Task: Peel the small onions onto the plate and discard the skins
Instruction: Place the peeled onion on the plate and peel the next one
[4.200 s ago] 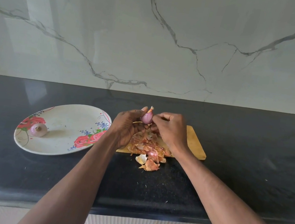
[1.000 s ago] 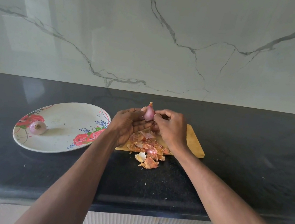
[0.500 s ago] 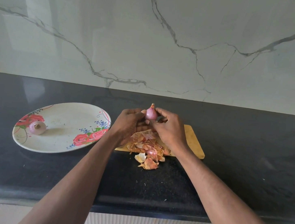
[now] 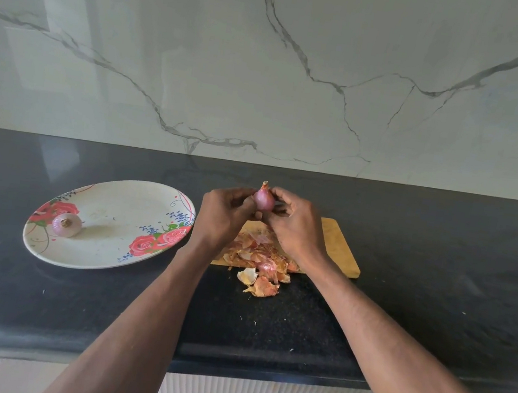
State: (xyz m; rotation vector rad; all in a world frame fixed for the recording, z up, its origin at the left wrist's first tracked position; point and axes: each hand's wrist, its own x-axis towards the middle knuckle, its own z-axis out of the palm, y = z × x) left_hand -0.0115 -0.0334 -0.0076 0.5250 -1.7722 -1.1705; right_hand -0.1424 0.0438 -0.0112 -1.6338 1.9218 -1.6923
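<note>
black speckled stone counter [image 4: 437, 288] under your arms, white marble wall [image 4: 300, 85] behind, your left hand [image 4: 221, 217] and right hand [image 4: 296, 228] both pinching a small pink onion [image 4: 264, 198] above the wooden cutting board [image 4: 340, 251], papery skins [image 4: 261, 263] heaped at its front edge, flowered oval plate [image 4: 111, 242] toward the counter's left, one peeled onion [image 4: 66, 224] near its left rim, bare counter on the right

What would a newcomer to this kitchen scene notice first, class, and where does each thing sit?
First, the small onion held up between the left hand and right hand, above the wooden board. Next, the pile of skins spilling off the board's near edge onto the black counter. To the left lies a rose-patterned plate with one peeled onion.
</note>
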